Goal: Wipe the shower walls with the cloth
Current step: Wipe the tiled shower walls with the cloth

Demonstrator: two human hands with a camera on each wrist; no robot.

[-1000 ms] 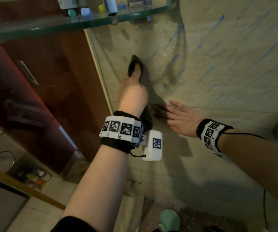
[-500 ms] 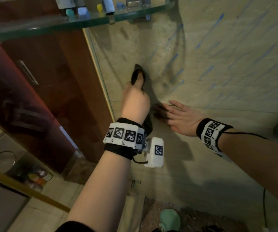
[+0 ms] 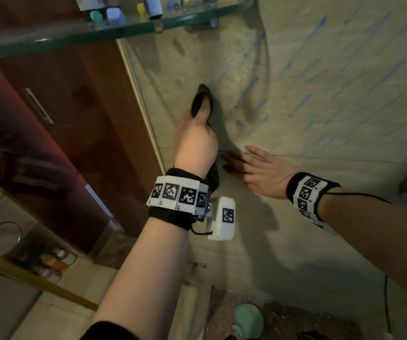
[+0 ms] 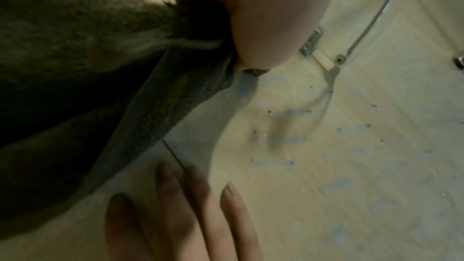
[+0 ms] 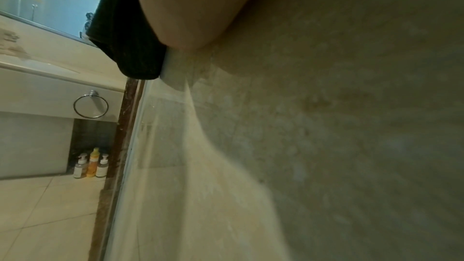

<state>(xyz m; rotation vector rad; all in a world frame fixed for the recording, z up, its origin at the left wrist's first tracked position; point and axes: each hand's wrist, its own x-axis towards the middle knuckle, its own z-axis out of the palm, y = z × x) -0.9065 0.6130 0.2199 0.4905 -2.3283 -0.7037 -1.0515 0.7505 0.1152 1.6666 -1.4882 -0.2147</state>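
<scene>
Cloth (image 3: 201, 101), just one, dark, bunched in your left hand (image 3: 195, 146) against the beige shower wall (image 3: 320, 94), your right hand (image 3: 262, 171) flat beside it, fingers spread, three bottles (image 5: 90, 164) on floor

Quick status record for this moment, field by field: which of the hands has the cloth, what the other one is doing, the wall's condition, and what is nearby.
cloth: dark cloth, pressed to the wall near the corner
left hand: left hand grips the cloth
right hand: right hand rests flat on the wall, fingers straight, holding nothing
wall: beige shower wall, blue streaks to the right of the cloth
above: glass shelf with small items on it
left of wall: glass panel edge
floor: pale green object, unclear what it is
</scene>
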